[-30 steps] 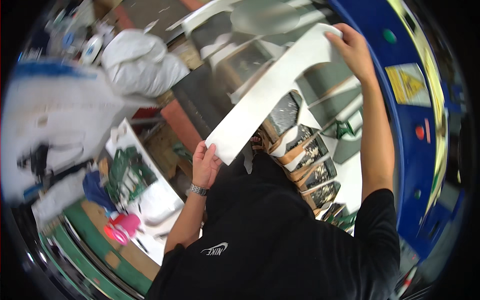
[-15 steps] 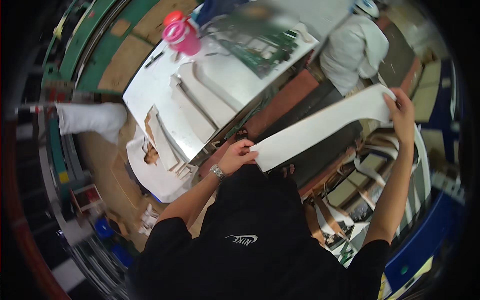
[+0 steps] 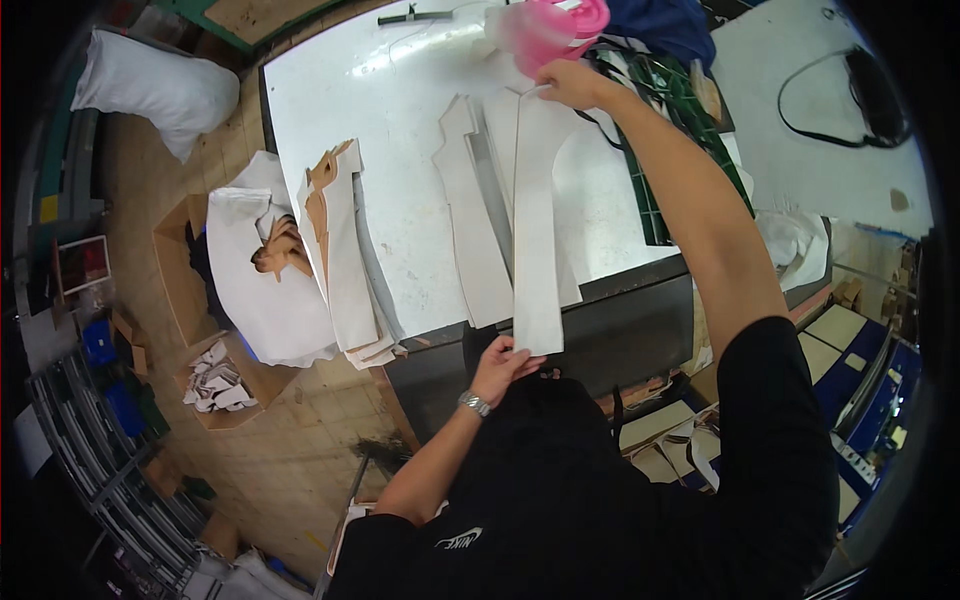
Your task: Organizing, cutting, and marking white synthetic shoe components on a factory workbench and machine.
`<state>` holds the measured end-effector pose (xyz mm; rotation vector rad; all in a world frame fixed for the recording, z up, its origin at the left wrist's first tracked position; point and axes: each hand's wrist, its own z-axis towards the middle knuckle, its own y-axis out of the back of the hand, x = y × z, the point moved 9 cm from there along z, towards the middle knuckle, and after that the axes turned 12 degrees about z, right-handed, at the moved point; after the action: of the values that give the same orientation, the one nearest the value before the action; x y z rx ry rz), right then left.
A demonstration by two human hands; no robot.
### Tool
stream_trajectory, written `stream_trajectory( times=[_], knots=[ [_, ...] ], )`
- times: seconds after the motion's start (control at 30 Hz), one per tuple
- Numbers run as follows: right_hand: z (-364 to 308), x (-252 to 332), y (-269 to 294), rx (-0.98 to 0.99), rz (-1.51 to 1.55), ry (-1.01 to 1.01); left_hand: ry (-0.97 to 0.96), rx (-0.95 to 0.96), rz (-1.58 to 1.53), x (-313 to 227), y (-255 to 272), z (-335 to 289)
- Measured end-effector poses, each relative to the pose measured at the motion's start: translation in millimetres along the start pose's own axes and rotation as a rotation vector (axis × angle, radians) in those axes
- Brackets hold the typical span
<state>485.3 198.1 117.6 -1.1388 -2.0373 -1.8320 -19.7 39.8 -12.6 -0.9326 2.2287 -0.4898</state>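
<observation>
A long white panel [image 3: 536, 250], seemingly leather, stretches between my two hands above the table. My left hand [image 3: 498, 372], with a metal watch at the wrist, pinches its near end beyond the table's front edge. At the far end, my right hand [image 3: 575, 84] grips the panel near the pink container [image 3: 562, 28]. Directly beneath and to the right lies a similar white curved panel [image 3: 568, 275], partly covered. Left of it rests another stack of white panels [image 3: 466, 220]. Whether the held panel touches the one below, I cannot tell.
The white table [image 3: 400, 200] carries a pile of white and brown cut pieces [image 3: 345, 255] at its left edge. A green mesh item [image 3: 665, 150] lies at the right. On the floor at left are a white sack [image 3: 160, 85] and a cardboard box of scraps [image 3: 255, 385].
Both hands have carried the panel from the right of the table to above the stacks. It has turned from slanting rightward to pointing away from me. The view has shifted too.
</observation>
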Motion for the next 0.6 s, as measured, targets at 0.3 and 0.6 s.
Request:
stream_trajectory(
  times=[0.3,0.6],
  knots=[
    [96.4,-39.4,-81.6,0.158,-0.126,-0.104,0.105,0.008,-0.151,-15.4,-33.9,66.2],
    [-131.9,24.6,-144.3,-0.417,0.378,-0.095,0.532,0.135,0.171,16.1,-31.9,28.1]
  ],
)
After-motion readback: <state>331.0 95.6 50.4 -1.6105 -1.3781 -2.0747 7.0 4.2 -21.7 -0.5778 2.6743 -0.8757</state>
